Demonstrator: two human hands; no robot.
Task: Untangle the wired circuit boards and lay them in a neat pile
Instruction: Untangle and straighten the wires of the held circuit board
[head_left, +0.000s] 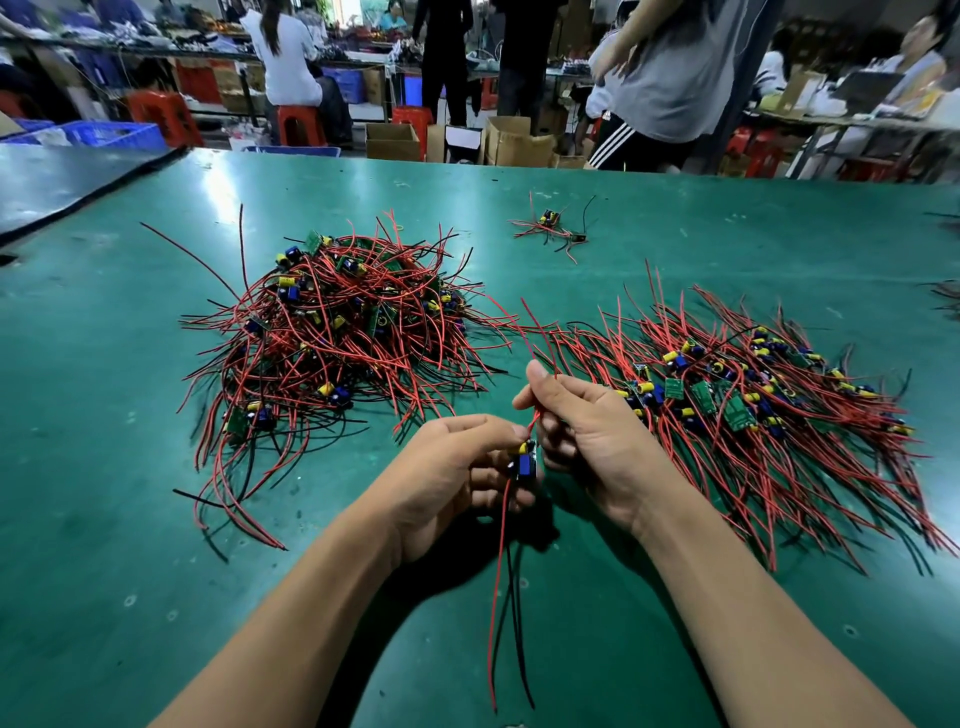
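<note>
You held one circuit board (525, 461) just above the bench (104, 467), between the heaps. Your left hand (457, 467) pinched it in its grip and your right hand (587, 431) pinched its upper red wire (532, 422). A hard tug could have torn that lead loose, or snagged it in the sorted pile (753, 395).

Bkgd: red stools (301, 124), cardboard boxes (392, 141), blue crates (111, 134).

readable text: none | circuit boards (736, 413): print too small to read | cardboard boxes (392, 141): nothing legible
</note>
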